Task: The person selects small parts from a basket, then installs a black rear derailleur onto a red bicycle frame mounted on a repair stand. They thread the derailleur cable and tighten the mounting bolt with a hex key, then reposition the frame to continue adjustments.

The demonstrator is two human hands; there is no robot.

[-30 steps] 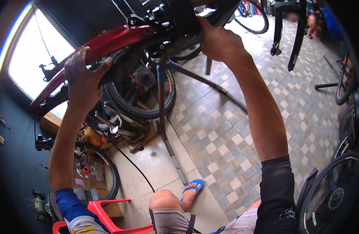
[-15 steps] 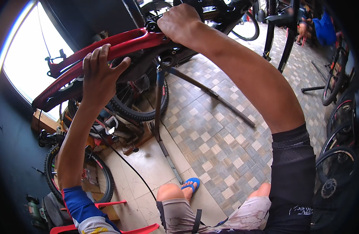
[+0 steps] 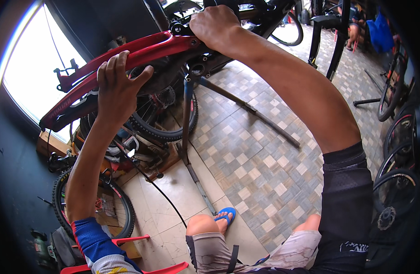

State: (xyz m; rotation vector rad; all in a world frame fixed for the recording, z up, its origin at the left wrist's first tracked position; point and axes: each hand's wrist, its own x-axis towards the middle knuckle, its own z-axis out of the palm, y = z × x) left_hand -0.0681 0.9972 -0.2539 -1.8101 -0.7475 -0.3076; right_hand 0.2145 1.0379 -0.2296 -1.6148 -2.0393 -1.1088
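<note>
A bicycle frame with a glossy red rear swingarm (image 3: 153, 51) lies across the upper left, raised off the floor. My left hand (image 3: 116, 86) rests over the swingarm's near arm, fingers curled across its top and thumb held apart. Where the swingarm meets the dark front part of the frame (image 3: 260, 29), my right hand (image 3: 214, 27) is closed near the pivot (image 3: 176, 28). Its fingertips are hidden behind the hand, so what they grip cannot be seen. A round bottom bracket opening (image 3: 197, 70) shows below the right wrist.
Under the frame stands a metal repair stand with spread legs (image 3: 251, 109). Bike wheels (image 3: 166, 132) and a red plastic chair (image 3: 169, 268) are at the left. More wheels (image 3: 395, 182) line the right side. A seated person (image 3: 353, 27) is far back.
My right hand has shifted slightly to the right along the frame. My left hand keeps its place on the red swingarm. The view has moved a little.
</note>
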